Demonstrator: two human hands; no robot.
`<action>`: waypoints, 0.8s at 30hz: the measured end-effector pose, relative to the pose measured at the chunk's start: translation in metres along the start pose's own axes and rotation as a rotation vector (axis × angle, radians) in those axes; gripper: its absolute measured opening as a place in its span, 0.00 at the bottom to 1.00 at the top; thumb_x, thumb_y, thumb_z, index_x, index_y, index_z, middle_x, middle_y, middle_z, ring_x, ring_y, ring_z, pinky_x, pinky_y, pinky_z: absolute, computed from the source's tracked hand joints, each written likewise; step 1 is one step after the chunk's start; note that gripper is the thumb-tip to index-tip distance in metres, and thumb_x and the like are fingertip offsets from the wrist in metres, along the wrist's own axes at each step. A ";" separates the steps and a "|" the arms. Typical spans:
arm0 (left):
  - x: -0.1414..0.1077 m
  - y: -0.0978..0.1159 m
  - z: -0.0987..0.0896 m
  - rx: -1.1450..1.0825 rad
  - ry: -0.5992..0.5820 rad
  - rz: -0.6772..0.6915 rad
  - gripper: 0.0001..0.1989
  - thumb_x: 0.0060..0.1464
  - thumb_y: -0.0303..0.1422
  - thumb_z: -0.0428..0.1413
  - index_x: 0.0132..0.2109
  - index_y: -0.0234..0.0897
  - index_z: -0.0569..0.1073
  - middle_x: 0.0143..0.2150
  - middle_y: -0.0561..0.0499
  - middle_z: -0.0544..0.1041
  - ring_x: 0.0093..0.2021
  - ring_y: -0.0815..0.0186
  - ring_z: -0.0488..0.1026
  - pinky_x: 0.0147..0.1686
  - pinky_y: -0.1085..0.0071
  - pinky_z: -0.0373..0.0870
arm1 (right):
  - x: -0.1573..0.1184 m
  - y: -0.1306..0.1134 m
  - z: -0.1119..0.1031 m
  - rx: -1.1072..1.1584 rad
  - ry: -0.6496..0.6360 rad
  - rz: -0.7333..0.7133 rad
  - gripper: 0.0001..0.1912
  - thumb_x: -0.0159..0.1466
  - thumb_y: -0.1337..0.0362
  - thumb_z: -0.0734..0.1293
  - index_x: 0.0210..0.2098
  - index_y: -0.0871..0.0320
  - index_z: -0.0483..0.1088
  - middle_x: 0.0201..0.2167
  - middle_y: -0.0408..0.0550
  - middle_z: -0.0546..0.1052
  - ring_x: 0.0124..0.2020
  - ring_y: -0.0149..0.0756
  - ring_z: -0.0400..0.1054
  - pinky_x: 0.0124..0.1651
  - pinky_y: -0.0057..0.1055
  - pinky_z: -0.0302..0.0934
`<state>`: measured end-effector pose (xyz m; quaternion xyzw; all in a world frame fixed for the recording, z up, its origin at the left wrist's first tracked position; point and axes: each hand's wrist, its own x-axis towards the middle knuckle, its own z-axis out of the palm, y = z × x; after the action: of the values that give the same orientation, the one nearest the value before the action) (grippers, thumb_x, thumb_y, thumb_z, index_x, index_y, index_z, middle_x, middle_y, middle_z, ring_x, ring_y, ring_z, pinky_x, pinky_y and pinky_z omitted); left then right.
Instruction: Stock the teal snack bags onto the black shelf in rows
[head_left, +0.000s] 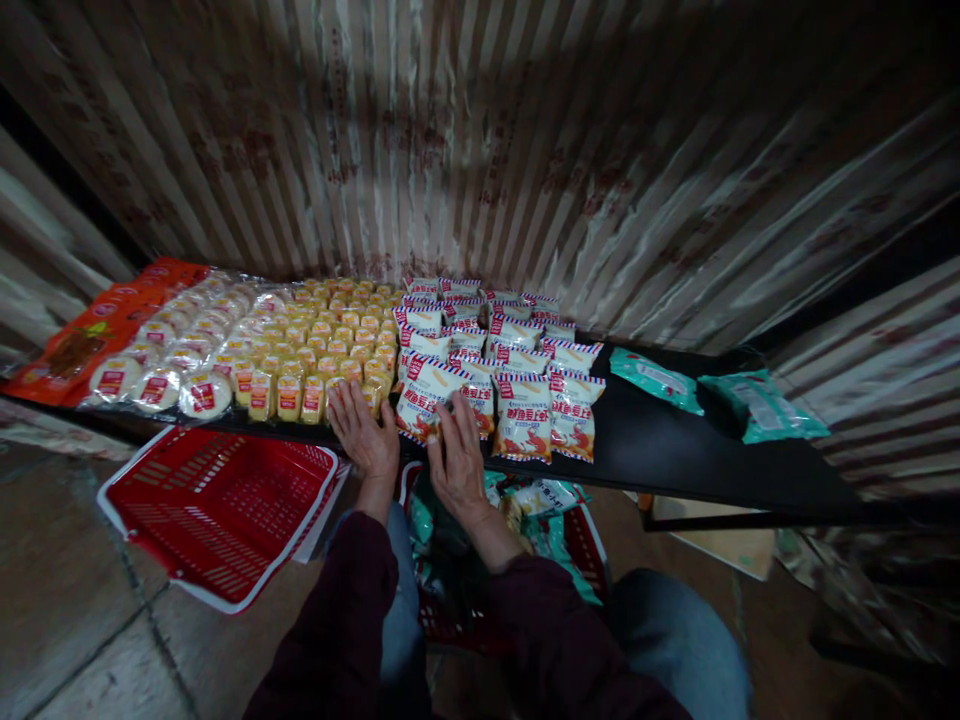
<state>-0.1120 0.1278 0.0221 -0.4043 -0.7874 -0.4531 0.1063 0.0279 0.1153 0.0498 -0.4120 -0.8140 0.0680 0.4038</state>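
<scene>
My left hand (365, 437) lies with its fingers stretched over the front of the small yellow wrapped cakes (322, 340), which sit in rows on a black shelf (675, 450). Fingers extended, my right hand (459, 458) is at the front of the white, red and blue snack bags (431, 385); its fingertips seem to touch one of them. Nothing shows gripped in either hand. Round white packaged cakes (204, 394) stand left of the yellow ones. At the far left are orange packets (86, 340).
Two teal snack bags (656, 378) lie on the shelf's right part. Below my hands, a red basket (596, 540) holds more teal bags (551, 500). Another red basket (225, 500) sits on the tiled floor at left. Printed striped sheeting (480, 140) hangs behind the shelf.
</scene>
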 end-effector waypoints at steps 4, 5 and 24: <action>-0.001 -0.001 0.001 -0.044 0.013 0.028 0.29 0.63 0.37 0.44 0.66 0.27 0.55 0.68 0.35 0.56 0.71 0.57 0.42 0.67 0.55 0.47 | 0.016 0.000 0.012 0.035 -0.070 -0.027 0.26 0.69 0.66 0.54 0.66 0.59 0.53 0.69 0.56 0.51 0.70 0.42 0.41 0.68 0.51 0.50; -0.001 -0.002 0.001 -0.045 0.010 0.030 0.29 0.63 0.37 0.44 0.66 0.26 0.55 0.68 0.35 0.56 0.71 0.57 0.42 0.68 0.55 0.47 | 0.019 0.000 0.014 0.040 -0.079 -0.027 0.26 0.69 0.66 0.54 0.65 0.59 0.54 0.69 0.56 0.51 0.70 0.43 0.42 0.68 0.51 0.50; -0.002 -0.003 0.003 0.061 -0.022 0.052 0.25 0.63 0.38 0.45 0.65 0.35 0.61 0.68 0.40 0.57 0.71 0.54 0.43 0.67 0.47 0.41 | 0.019 0.010 0.031 0.022 -0.097 -0.120 0.26 0.68 0.70 0.56 0.65 0.60 0.55 0.70 0.56 0.49 0.71 0.43 0.36 0.68 0.51 0.49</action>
<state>-0.1126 0.1286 0.0174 -0.4261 -0.7912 -0.4215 0.1215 0.0060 0.1425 0.0362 -0.3543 -0.8550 0.0725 0.3718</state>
